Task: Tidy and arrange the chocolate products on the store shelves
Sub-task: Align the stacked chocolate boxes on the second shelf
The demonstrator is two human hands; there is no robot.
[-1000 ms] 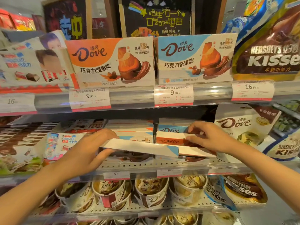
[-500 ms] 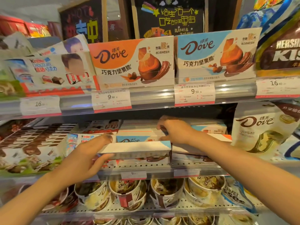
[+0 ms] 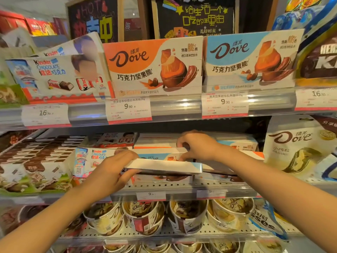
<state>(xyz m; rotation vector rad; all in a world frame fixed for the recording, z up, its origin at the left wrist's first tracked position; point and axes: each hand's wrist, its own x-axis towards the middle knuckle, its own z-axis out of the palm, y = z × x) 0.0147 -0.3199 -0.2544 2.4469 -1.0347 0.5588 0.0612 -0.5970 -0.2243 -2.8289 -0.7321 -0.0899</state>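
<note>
My left hand grips the left end of a flat white-and-blue Dove box, held level over the front of the middle shelf. Behind it my right hand rests its curled fingers on the top of a stack of Dove boxes; its fingertips touch the stack's top box. On the upper shelf an orange Dove display box and a blue Dove display box stand upright, facing out.
Kinder Chocolate boxes lie left of the held box, with brown-and-white cartons further left. A white Dove bag stands to the right. Dove tubs fill the lower shelf. Price tags line the shelf rails.
My right hand slid left from the orange box at the right to the stack's top. The held box levelled out and shifted left; the camera view moved closer.
</note>
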